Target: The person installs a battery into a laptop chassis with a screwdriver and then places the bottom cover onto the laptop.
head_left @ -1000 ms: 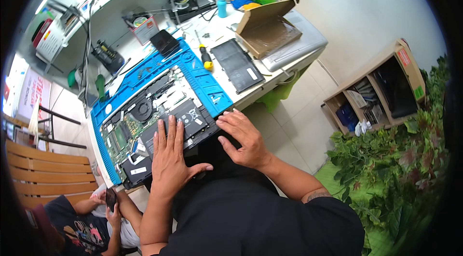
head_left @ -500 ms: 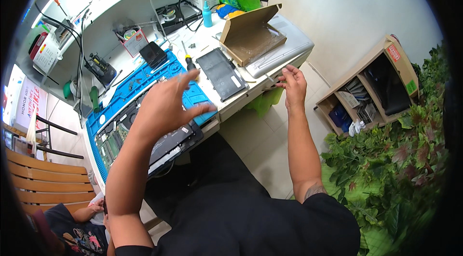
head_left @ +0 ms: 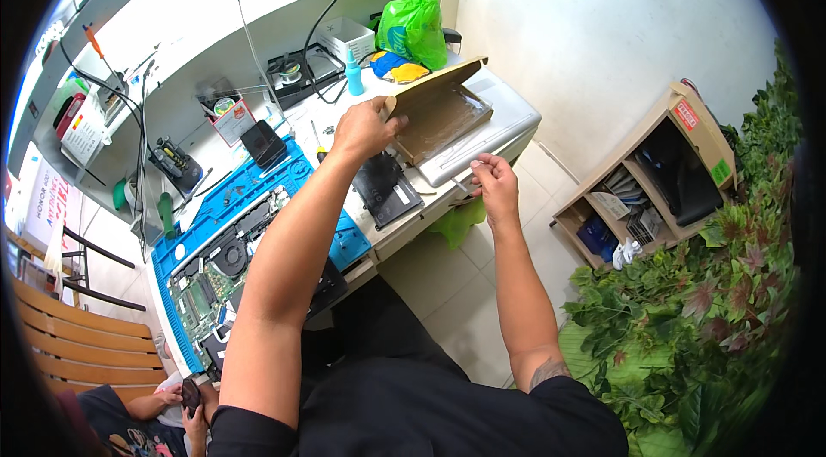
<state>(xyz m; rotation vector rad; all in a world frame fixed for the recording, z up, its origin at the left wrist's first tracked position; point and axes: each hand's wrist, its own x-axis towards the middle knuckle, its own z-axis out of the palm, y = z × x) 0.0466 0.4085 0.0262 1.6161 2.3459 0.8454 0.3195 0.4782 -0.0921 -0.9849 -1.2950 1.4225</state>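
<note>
At the left end of an open cardboard box (head_left: 443, 123), my left hand (head_left: 366, 128) is closed on the box's edge, a tan corner showing by its fingers. The box rests on a closed silver laptop (head_left: 516, 117). My right hand (head_left: 496, 186), just off the desk's front edge, pinches a thin pale strip whose kind I cannot make out. Below my left wrist lies a flat black laptop battery (head_left: 385, 190), partly covered by the forearm. An opened laptop (head_left: 202, 298) with bare circuit board and fan sits on a blue repair mat (head_left: 225, 200), half hidden by my left arm.
A dark phone-like device (head_left: 262, 143) lies at the mat's far edge. Behind the box stand a blue bottle (head_left: 354, 74) and a green plastic bag (head_left: 415, 31). A wooden shelf unit (head_left: 632, 186) and leafy plants are at right. Another person's hands (head_left: 196, 418) hold a phone at lower left.
My left hand has moved forward and right from above the mat to the cardboard box and closed on its edge. The right hand keeps its pinch. The view has shifted slightly.
</note>
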